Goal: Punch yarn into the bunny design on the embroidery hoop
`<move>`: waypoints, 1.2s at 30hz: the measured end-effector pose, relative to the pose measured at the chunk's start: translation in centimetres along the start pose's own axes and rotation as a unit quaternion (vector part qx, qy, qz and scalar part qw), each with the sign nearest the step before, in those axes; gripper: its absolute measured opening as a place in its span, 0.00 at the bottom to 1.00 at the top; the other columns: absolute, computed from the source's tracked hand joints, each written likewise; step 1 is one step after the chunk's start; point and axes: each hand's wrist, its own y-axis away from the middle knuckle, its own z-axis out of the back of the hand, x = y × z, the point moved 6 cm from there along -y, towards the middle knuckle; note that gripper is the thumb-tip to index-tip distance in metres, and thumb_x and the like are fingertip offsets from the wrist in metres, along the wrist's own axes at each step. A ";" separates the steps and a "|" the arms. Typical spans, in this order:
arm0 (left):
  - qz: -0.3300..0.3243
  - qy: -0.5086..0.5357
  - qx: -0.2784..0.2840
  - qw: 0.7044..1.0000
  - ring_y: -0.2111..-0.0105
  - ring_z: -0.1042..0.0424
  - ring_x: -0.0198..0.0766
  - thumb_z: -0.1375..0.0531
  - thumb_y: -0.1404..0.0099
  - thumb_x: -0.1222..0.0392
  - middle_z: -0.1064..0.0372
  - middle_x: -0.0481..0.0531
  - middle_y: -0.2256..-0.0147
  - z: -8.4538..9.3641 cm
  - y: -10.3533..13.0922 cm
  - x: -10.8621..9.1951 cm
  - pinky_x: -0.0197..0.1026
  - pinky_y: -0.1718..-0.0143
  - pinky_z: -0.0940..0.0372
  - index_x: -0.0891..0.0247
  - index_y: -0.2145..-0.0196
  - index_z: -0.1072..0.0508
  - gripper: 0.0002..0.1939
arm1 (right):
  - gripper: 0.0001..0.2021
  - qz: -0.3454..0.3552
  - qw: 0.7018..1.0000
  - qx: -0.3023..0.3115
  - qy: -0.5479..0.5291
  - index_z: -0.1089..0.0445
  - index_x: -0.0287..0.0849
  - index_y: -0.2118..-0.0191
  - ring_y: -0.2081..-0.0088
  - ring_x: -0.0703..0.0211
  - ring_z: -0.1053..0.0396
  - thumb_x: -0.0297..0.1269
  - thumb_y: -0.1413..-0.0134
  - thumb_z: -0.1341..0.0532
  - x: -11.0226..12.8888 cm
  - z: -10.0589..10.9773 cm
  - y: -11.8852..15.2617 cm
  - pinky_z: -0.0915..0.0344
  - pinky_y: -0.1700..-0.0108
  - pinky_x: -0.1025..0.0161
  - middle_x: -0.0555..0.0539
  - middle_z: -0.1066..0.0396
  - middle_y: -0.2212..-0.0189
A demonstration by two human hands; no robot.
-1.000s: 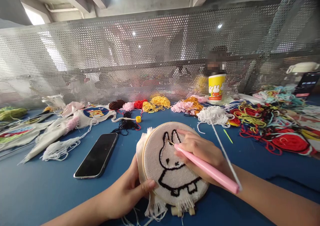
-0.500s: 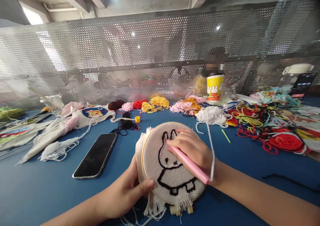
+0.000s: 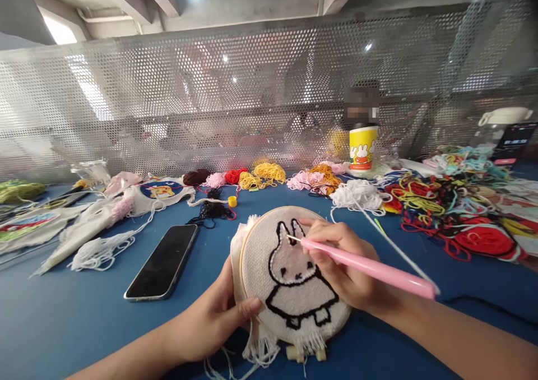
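Pink handle (image 3: 370, 265) farther past hoop (image 3: 241, 256) edge

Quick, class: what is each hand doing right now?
Left hand: closed on the edge of the embroidery hoop.
Right hand: fingers closed around the pink punch needle pen.

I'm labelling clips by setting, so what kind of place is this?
Probably a craft workshop or shared craft table: heaps of coloured yarn, a stitched rabbit in a round hoop, and a pink needle pen in the right hand.
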 end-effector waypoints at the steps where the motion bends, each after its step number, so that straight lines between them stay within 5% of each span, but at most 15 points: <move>1: 0.000 0.009 0.001 1.000 0.50 0.46 0.43 0.48 0.41 0.56 0.48 0.55 0.47 0.0 0.0 0.0 0.42 0.53 0.42 0.57 0.43 0.68 0.36 | 0.02 -0.009 1.000 -0.004 -0.014 0.43 0.42 0.66 0.71 0.64 0.37 0.31 0.49 0.49 -0.1 0.1 0.0 0.39 0.55 0.52 0.51 0.39 0.76; 9: 0.028 0.028 0.009 0.999 0.57 0.37 0.44 0.48 0.41 0.56 0.44 0.59 0.51 -0.2 0.0 0.3 0.46 0.60 0.37 0.57 0.44 0.71 0.37 | 0.03 -0.026 0.998 -0.021 -0.047 0.43 0.43 0.66 0.70 0.62 0.37 0.30 0.49 0.49 -0.2 0.3 -0.1 0.39 0.56 0.48 0.51 0.39 0.76; 20: -0.004 0.004 0.008 1.000 0.46 0.52 0.45 0.48 0.41 0.55 0.53 0.57 0.45 -0.3 0.0 -0.4 0.46 0.50 0.46 0.58 0.43 0.71 0.38 | 0.04 -0.032 0.999 -0.014 -0.023 0.42 0.42 0.66 0.68 0.62 0.36 0.29 0.50 0.48 -0.7 0.1 0.3 0.38 0.56 0.51 0.50 0.38 0.75; 25: -0.021 -0.050 0.000 0.999 0.46 0.53 0.45 0.49 0.40 0.54 0.56 0.55 0.44 -0.2 0.2 -0.7 0.44 0.47 0.51 0.58 0.43 0.69 0.36 | 0.06 0.065 0.993 0.019 0.093 0.40 0.39 0.66 0.71 0.65 0.38 0.24 0.52 0.47 0.9 -0.7 -0.4 0.37 0.55 0.55 0.50 0.38 0.76; 31: -0.012 -0.072 -0.002 0.997 0.47 0.51 0.46 0.50 0.40 0.54 0.46 0.57 0.49 -0.2 0.4 -0.5 0.48 0.47 0.52 0.61 0.43 0.68 0.35 | 0.08 0.137 0.978 0.023 0.158 0.39 0.37 0.67 0.73 0.64 0.39 0.21 0.55 0.45 1.8 -1.3 -0.5 0.36 0.59 0.55 0.49 0.37 0.78; 36: -0.030 -0.091 -0.003 0.995 0.46 0.53 0.46 0.51 0.40 0.54 0.56 0.56 0.43 -0.3 0.6 -0.6 0.47 0.46 0.54 0.59 0.43 0.68 0.34 | 0.04 0.146 0.969 0.045 0.194 0.39 0.36 0.68 0.74 0.63 0.40 0.29 0.52 0.43 1.1 -1.9 -1.0 0.36 0.64 0.56 0.49 0.37 0.80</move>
